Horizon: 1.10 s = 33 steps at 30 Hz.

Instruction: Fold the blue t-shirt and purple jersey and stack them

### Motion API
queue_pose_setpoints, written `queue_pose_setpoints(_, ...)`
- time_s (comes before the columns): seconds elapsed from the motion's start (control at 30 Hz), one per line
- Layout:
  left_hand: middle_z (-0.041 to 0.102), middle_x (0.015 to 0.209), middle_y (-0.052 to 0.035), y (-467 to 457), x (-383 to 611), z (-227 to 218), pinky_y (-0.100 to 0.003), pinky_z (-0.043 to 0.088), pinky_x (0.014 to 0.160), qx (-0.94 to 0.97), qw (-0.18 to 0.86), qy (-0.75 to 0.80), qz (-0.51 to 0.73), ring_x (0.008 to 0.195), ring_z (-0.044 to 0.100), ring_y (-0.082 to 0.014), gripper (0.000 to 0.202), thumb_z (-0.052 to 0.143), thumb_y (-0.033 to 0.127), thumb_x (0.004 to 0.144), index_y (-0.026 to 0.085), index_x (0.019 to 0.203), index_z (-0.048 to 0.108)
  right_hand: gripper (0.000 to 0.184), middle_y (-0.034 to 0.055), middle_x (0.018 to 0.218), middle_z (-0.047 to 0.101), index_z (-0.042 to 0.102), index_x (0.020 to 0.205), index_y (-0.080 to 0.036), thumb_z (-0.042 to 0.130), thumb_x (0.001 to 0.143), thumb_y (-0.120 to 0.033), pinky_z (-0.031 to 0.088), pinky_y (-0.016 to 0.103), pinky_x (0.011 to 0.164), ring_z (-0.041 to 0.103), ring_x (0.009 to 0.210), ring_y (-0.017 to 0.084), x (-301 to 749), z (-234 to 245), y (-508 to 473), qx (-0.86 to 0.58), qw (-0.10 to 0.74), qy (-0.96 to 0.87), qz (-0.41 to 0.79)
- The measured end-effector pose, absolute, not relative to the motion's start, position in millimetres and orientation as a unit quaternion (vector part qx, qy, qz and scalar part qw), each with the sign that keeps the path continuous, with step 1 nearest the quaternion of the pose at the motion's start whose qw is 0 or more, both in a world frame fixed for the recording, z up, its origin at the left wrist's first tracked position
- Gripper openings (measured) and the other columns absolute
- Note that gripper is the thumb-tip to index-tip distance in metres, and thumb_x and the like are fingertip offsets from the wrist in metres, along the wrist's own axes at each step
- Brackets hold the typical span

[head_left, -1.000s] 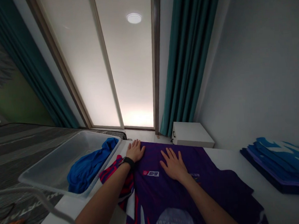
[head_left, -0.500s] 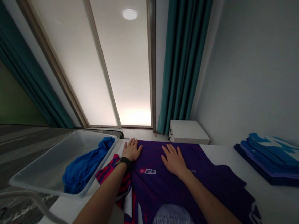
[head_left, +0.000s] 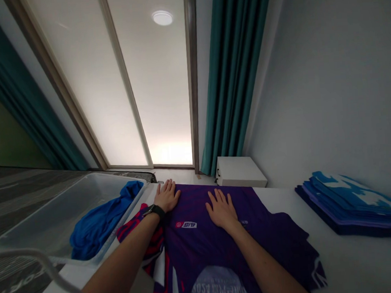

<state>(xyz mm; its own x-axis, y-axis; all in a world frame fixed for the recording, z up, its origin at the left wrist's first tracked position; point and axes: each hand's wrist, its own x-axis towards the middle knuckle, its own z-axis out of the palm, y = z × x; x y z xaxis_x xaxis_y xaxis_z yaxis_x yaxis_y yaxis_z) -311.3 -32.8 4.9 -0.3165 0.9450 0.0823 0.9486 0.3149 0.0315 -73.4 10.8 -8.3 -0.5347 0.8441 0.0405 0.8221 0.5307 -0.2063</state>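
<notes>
My left hand [head_left: 167, 195] lies flat with fingers spread at the far left edge of a dark purple jersey [head_left: 202, 248], a black wristband [head_left: 155, 210] on its wrist. My right hand [head_left: 222, 210] rests flat on the same jersey, to the right of a small white-and-red chest logo [head_left: 186, 225]. Neither hand grips the cloth. A red and navy striped garment [head_left: 148, 232] sticks out from under the jersey's left side, below my left forearm.
A clear plastic bin [head_left: 37, 231] holding a crumpled blue cloth [head_left: 100, 224] stands left of the white table [head_left: 344, 261]. A stack of folded blue garments [head_left: 350, 202] lies at the table's right. A white cable [head_left: 46, 264] crosses the lower left corner.
The whole scene has slid left and slightly up in view, bringing more of the folded stack in. Both hands stay flat on the jersey.
</notes>
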Motion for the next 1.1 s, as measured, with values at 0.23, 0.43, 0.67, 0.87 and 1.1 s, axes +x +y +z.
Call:
queue_pose_setpoints(0.23, 0.029, 0.157, -0.0061, -34.9, -265.2, 0.4, -0.042, 0.017, 0.118, -0.658, 0.018, -0.749, -0.076, 0.146, 0.022, -0.0208, 0.055, 0.028, 0.045, 0.099, 0.021, 0.147, 0.036, 0.061, 0.0114, 0.158, 0.022, 0.03, 0.15, -0.019, 0.022, 0.097, -0.047, 0.0, 0.046, 0.115, 0.012, 0.146, 0.023, -73.3, -6.0, 8.9, -0.48, 0.064, -0.871, 0.084)
queue_pose_setpoints(0.43, 0.029, 0.157, -0.0066, -39.3, -263.0, -4.4, -0.045, 0.016, 0.118, -0.653, 0.005, -0.754, -0.07, 0.146, 0.021, -0.0219, 0.056, 0.029, 0.046, 0.098, 0.021, 0.148, 0.035, 0.061, 0.0098, 0.159, 0.02, 0.029, 0.151, -0.02, 0.023, 0.097, -0.047, 0.001, 0.046, 0.115, 0.01, 0.147, 0.023, -74.4, -3.0, 12.4, -0.481, 0.047, -0.87, 0.102)
queue_pose_setpoints(0.67, 0.028, 0.157, -0.0071, -36.5, -265.4, -7.4, -0.045, 0.016, 0.118, -0.658, 0.013, -0.75, -0.068, 0.146, 0.021, -0.0225, 0.058, 0.026, 0.048, 0.098, 0.02, 0.148, 0.035, 0.06, 0.01, 0.157, 0.026, 0.031, 0.15, -0.015, 0.024, 0.096, -0.041, 0.006, 0.044, 0.116, 0.016, 0.145, 0.022, -46.0, 5.9, 20.8, -0.484, 0.049, -0.869, 0.095)
queue_pose_setpoints(0.87, 0.028, 0.157, -0.0072, -34.6, -267.5, -11.6, -0.046, 0.016, 0.117, -0.66, 0.018, -0.748, -0.067, 0.146, 0.02, -0.0228, 0.058, 0.027, 0.047, 0.098, 0.02, 0.148, 0.034, 0.058, 0.011, 0.155, 0.032, 0.037, 0.147, -0.014, 0.025, 0.096, -0.04, 0.006, 0.044, 0.116, 0.021, 0.144, 0.025, -6.0, -7.2, 24.8, -0.522, 0.067, -0.849, 0.037)
queue_pose_setpoints(1.1, 0.036, 0.153, -0.0097, -25.9, -236.9, 1.5, -0.048, 0.018, 0.117, -0.659, 0.018, -0.748, -0.071, 0.144, 0.026, -0.024, 0.052, 0.031, 0.04, 0.098, 0.017, 0.144, 0.041, 0.059, 0.0093, 0.157, 0.028, 0.034, 0.149, -0.015, 0.023, 0.097, -0.039, 0.006, 0.042, 0.116, 0.018, 0.145, 0.023, -2.3, -7.9, 21.0, -0.527, 0.072, -0.845, 0.056)
